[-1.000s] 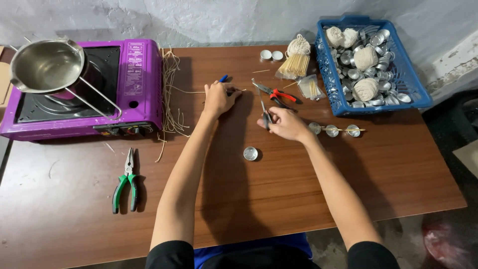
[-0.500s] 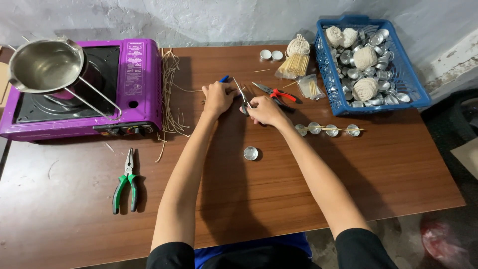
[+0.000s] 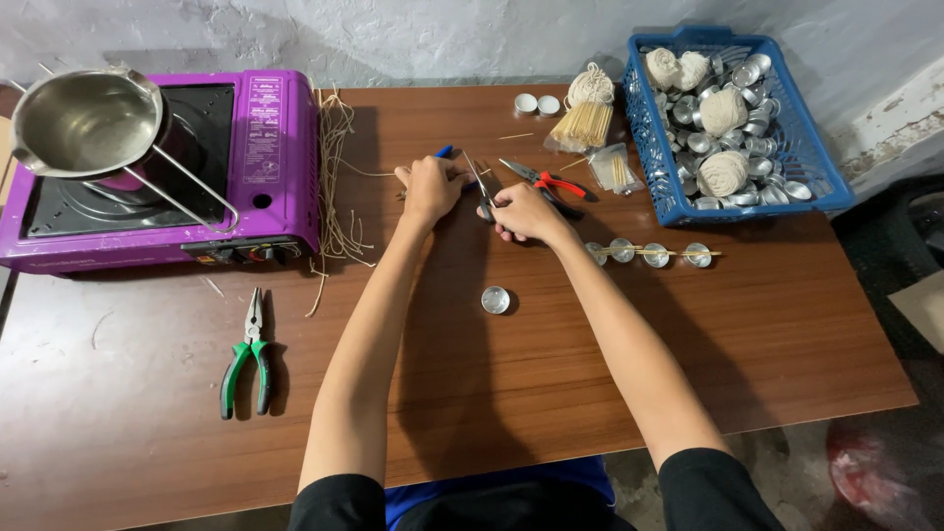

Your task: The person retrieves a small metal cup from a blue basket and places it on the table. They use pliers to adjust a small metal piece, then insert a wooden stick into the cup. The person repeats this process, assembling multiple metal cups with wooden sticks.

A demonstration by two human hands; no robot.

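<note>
— What's along the worktop, starting from the left?
— A purple stove carrying a steel pot, green-handled pliers lying below it, loose wick strands beside it.
— And the hands?
— The left hand is curled, pinching a wick strand near a blue pen. The right hand is clenched around scissors, just beside it.
— Further right?
— Red-handled pliers, a row of metal cups, a blue basket.
</note>
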